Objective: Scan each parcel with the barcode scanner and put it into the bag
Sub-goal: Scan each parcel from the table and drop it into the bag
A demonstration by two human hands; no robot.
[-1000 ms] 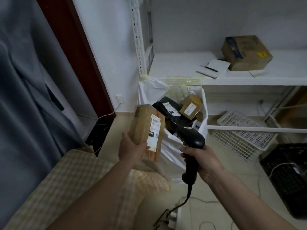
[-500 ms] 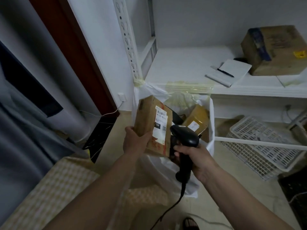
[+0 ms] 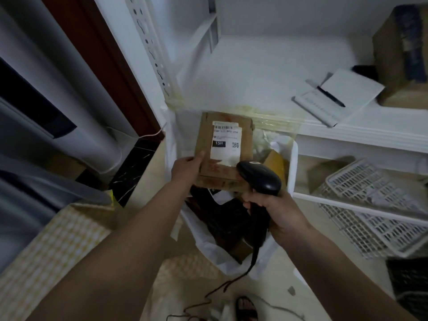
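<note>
My left hand (image 3: pixel 186 169) grips a brown cardboard parcel (image 3: pixel 245 147) by its left edge, label side up, right over the mouth of the white bag (image 3: pixel 292 163). The parcel's white label shows a barcode and a black square. My right hand (image 3: pixel 281 213) holds the black barcode scanner (image 3: pixel 260 177) by its handle, its head just at the parcel's lower right corner. Inside the bag lie black pouches (image 3: pixel 222 212) and another brown box (image 3: pixel 275 162). The scanner's cable (image 3: pixel 231 283) trails down to the floor.
A white shelf (image 3: pixel 266 77) stands behind the bag, bearing a notebook with a pen (image 3: pixel 335 96) and a large cardboard box (image 3: pixel 403 54). A white plastic crate (image 3: pixel 375 205) lies at the right under the shelf. A checked cloth (image 3: pixel 58 246) covers the lower left.
My left hand has carried the parcel forward and tipped it flat, label up, over the bag's opening. The scanner has stayed close beside it. My head has moved nearer and looks more steeply down.
</note>
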